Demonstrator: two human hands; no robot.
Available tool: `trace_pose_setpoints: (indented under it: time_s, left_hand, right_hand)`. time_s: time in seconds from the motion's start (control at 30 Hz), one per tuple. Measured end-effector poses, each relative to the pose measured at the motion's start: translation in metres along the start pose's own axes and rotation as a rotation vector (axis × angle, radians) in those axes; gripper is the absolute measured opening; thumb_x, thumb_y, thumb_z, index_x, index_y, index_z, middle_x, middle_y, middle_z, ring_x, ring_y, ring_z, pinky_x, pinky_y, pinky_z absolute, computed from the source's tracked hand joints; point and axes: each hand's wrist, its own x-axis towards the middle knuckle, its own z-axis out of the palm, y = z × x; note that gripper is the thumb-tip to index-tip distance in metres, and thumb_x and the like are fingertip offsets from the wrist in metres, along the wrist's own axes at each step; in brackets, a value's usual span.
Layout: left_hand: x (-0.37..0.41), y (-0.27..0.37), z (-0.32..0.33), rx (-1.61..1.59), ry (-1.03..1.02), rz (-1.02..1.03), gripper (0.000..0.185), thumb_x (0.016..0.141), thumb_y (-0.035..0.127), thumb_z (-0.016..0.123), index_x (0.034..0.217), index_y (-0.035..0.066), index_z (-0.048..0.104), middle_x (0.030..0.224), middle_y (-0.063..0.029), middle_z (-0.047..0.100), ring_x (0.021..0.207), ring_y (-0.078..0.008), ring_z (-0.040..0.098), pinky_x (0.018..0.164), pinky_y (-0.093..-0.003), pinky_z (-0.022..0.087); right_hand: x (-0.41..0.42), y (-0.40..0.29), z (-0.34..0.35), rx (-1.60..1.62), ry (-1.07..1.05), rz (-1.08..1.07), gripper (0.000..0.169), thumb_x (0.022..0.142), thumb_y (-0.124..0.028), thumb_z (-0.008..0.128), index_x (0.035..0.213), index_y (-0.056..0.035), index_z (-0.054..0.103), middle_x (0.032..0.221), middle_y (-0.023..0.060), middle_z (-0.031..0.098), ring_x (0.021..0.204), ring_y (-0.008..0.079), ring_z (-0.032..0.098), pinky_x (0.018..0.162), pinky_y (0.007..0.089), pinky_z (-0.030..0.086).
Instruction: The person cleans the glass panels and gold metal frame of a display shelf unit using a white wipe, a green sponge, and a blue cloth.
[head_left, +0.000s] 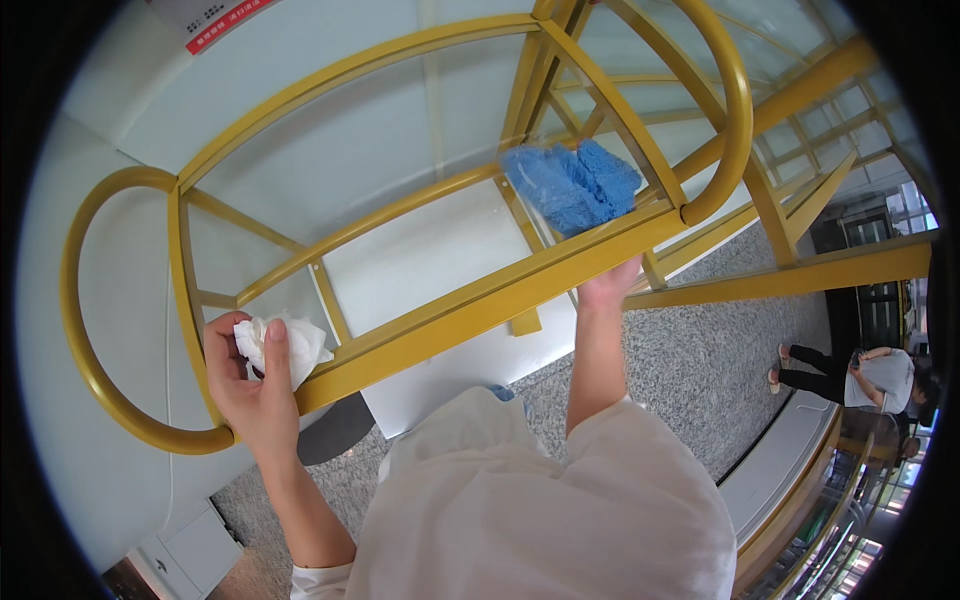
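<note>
My left hand (255, 382) holds a crumpled white tissue (289, 346) between thumb and fingers, close to the lower left corner of a yellow metal frame (480, 300). A blue cloth (574, 184) shows through the clear panel near the frame's right end, pressed against or close behind it. My right hand (609, 283) reaches under the frame's front rail; its fingers are hidden behind the rail, below the cloth. Whether those fingers grip the cloth cannot be made out fully. Curved tubular handles (75, 300) stick out at both ends of the frame.
A white board (442, 247) lies beneath the frame. More yellow framing with clear panels (780, 277) stands to the right. Beyond the speckled floor (675, 360), a person (877, 379) in a grey shirt stands by a white counter (780, 465). A white cabinet (199, 547) is at lower left.
</note>
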Motion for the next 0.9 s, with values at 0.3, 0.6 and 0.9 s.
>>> trace_pose_setpoints:
  time_s: [0.3,0.6,0.9]
  left_hand:
    - [0.0,0.001,0.005,0.009,-0.037,0.011,0.021,0.085,0.012,0.067,0.093,0.003,0.05,0.08,-0.0002,0.049,0.071,-0.0062,0.045,0.062,-0.0195,0.038]
    - [0.001,-0.003,0.006,0.02,-0.037,0.054,0.021,0.086,0.014,0.067,0.093,0.003,0.051,0.081,-0.0004,0.05,0.073,-0.0078,0.046,0.065,-0.0206,0.039]
    - [0.0,-0.001,0.002,0.036,-0.02,0.033,0.02,0.088,0.014,0.065,0.096,0.001,0.051,0.083,-0.0019,0.051,0.073,-0.0079,0.046,0.066,-0.0211,0.04]
  right_hand:
    - [0.053,0.043,0.011,0.005,0.068,-0.08,0.04,0.095,-0.024,0.042,0.123,0.0027,0.05,0.126,0.0215,0.052,0.118,0.0345,0.049,0.105,0.0471,0.037]
    - [0.054,0.062,0.025,0.156,0.145,0.211,0.038,0.098,-0.028,0.038,0.119,0.0002,0.053,0.115,0.018,0.057,0.108,0.0325,0.054,0.098,0.046,0.042]
    - [0.011,0.084,-0.022,-1.001,0.108,0.322,0.029,0.09,-0.022,0.059,0.115,-0.0077,0.055,0.107,0.0069,0.059,0.1,0.0192,0.057,0.085,0.0333,0.048]
